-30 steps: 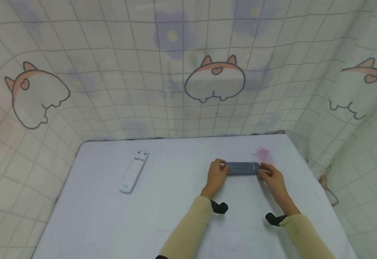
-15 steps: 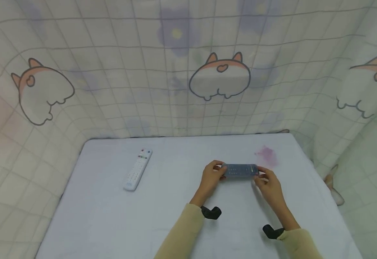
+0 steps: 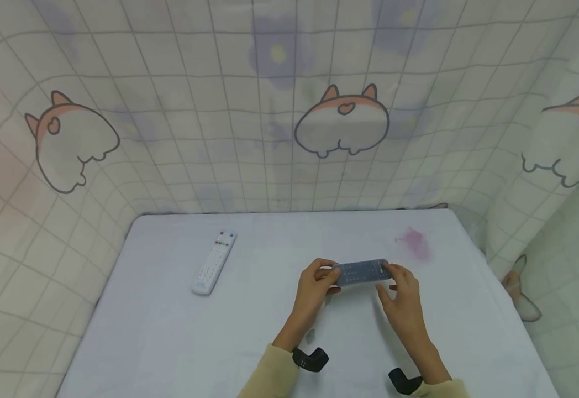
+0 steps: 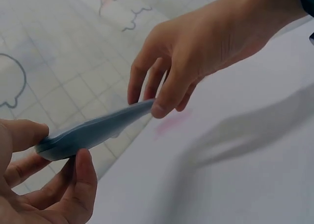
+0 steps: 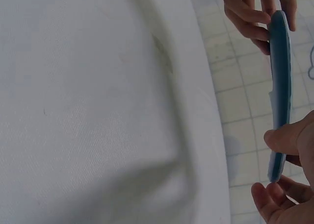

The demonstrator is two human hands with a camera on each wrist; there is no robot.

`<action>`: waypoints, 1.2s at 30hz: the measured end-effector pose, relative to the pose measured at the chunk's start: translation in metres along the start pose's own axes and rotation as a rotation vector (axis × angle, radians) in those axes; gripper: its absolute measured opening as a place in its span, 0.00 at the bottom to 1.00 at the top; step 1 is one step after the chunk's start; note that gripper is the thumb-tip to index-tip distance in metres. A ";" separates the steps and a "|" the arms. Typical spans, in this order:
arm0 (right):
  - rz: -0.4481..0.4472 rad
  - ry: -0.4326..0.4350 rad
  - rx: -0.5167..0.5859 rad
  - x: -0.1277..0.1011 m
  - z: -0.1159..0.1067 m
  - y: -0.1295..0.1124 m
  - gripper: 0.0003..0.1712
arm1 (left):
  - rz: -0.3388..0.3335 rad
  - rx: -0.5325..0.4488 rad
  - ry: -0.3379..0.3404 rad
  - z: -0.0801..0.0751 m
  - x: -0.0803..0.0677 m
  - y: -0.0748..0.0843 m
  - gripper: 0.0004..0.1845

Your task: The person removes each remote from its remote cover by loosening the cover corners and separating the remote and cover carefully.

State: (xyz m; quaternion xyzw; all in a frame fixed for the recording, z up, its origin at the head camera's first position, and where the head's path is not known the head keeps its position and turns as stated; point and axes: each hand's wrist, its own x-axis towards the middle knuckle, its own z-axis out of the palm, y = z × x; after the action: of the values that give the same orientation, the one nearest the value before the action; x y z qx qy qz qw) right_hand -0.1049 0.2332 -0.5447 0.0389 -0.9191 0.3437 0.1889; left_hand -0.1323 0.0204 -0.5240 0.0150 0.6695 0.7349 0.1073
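A slim blue-grey remote [image 3: 361, 272] is held up off the table [image 3: 170, 331], lying crosswise between the two hands, buttons facing up. The left hand [image 3: 314, 287] grips its left end, thumb on top and fingers curled underneath; the left wrist view shows that end [image 4: 73, 138] pinched between thumb and fingers. The right hand [image 3: 401, 290] holds the other end more lightly, thumb and fingertips nipped on the edge, the remaining fingers a little apart. From the right wrist, the remote [image 5: 279, 87] appears edge-on, thin and slightly curved. Both arms wear beige sleeves [image 3: 274, 376] with dark wrist straps [image 3: 311, 359]. A white remote [image 3: 214, 262] lies well apart to the left on the table. A pink stain [image 3: 412, 243] marks the cover near the right hand. A checked cartoon curtain [image 3: 289, 110] hangs behind.
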 end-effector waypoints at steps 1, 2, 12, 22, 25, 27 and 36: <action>-0.021 0.013 -0.014 -0.001 0.002 -0.002 0.33 | 0.003 -0.011 0.002 -0.002 -0.003 0.001 0.19; -0.037 0.022 -0.026 -0.001 0.003 -0.004 0.33 | 0.005 -0.021 0.002 -0.003 -0.006 0.002 0.19; -0.183 0.040 -0.115 -0.009 0.007 -0.019 0.35 | -0.055 -0.113 0.019 -0.021 -0.031 0.009 0.18; -0.287 0.004 -0.110 -0.016 0.011 -0.026 0.35 | -0.104 -0.138 0.023 -0.037 -0.048 0.013 0.20; -0.310 -0.007 -0.095 -0.016 0.010 -0.027 0.34 | -0.111 -0.141 0.013 -0.041 -0.050 0.016 0.21; -0.323 -0.015 -0.079 -0.017 0.009 -0.028 0.34 | -0.117 -0.141 0.007 -0.043 -0.051 0.018 0.22; -0.343 -0.040 -0.074 -0.026 0.006 -0.036 0.33 | -0.130 -0.051 -0.012 -0.048 -0.058 0.029 0.21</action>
State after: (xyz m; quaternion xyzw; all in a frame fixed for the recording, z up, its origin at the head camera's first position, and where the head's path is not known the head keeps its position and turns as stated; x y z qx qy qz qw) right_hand -0.0751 0.2011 -0.5364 0.1951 -0.9146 0.2715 0.2276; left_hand -0.0875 -0.0398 -0.4936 -0.0269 0.6495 0.7431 0.1589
